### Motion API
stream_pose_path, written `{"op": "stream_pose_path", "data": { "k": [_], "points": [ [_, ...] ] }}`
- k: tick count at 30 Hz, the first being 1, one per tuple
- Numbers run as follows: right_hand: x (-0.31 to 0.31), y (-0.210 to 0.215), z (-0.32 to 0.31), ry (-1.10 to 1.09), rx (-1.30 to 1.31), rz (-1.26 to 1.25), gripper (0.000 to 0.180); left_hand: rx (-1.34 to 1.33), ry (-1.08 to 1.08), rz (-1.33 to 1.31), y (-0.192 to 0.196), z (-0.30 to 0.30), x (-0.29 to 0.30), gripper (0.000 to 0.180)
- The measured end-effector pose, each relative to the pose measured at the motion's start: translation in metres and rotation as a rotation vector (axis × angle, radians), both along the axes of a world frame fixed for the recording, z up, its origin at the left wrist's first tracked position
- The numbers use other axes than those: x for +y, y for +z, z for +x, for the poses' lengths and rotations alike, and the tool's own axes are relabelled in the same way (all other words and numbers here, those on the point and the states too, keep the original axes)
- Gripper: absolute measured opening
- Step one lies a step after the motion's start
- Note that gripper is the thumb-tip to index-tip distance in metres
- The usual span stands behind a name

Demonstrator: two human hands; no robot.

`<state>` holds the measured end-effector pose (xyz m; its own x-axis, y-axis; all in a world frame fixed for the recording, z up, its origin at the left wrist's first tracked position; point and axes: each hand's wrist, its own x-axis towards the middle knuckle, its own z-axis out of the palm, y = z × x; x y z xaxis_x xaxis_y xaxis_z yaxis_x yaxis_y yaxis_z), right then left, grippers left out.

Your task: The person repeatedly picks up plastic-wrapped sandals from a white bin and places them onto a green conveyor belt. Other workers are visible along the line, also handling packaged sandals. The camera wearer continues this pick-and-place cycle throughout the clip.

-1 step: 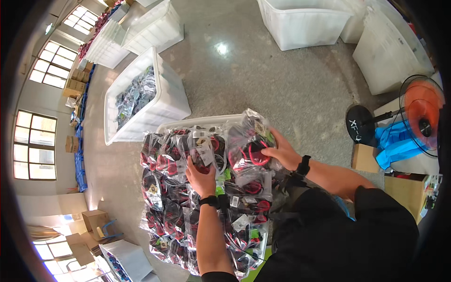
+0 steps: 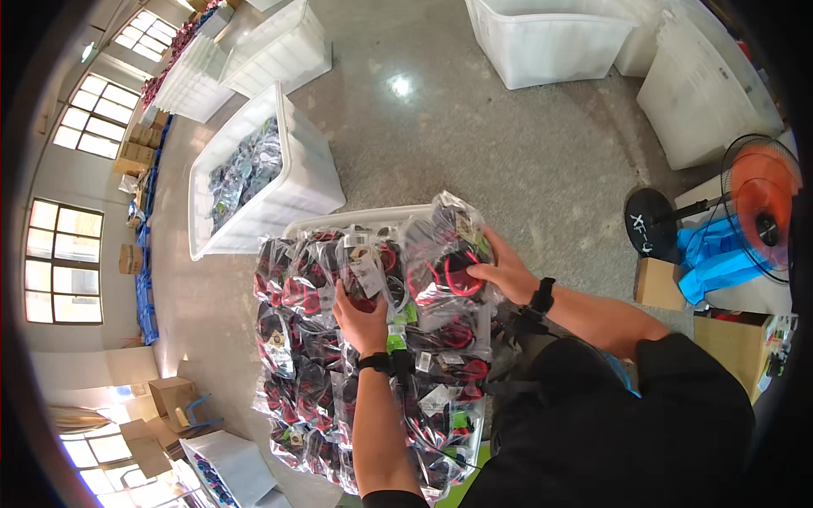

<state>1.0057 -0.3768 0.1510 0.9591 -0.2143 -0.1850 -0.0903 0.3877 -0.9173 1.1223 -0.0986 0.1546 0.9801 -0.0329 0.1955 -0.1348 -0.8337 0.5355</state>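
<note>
A heap of clear plastic bags [image 2: 322,372], each with coiled black and red cables, fills a white bin [image 2: 356,218] in front of me. My left hand [image 2: 362,320] grips one bag [image 2: 366,264] standing upright near the heap's middle. My right hand [image 2: 506,273] is closed on another bag [image 2: 442,247] at the heap's far right corner, fingers over its front. Each wrist carries a black band.
A white bin of dark packets [image 2: 254,169] stands at the left on the grey floor. More white bins [image 2: 542,34] line the top. At the right stand an orange fan [image 2: 762,207], a blue cloth [image 2: 707,258] and cardboard boxes [image 2: 660,284].
</note>
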Motion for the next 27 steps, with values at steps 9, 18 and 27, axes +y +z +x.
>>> {"op": "stream_pose_path", "data": {
  "k": [9, 18, 27],
  "points": [
    [0.059, -0.093, 0.021, 0.121, 0.139, -0.648, 0.067, 0.077, -0.048, 0.295, -0.007, -0.018, -0.006, 0.093],
    [0.051, -0.093, 0.009, 0.133, 0.233, -0.68, 0.059, 0.058, -0.022, 0.294, -0.006, -0.023, -0.01, 0.084],
    [0.055, -0.09, 0.004, 0.165, 0.385, -0.749, 0.055, 0.006, -0.072, 0.296, -0.008, -0.007, -0.019, 0.08]
  ]
}}
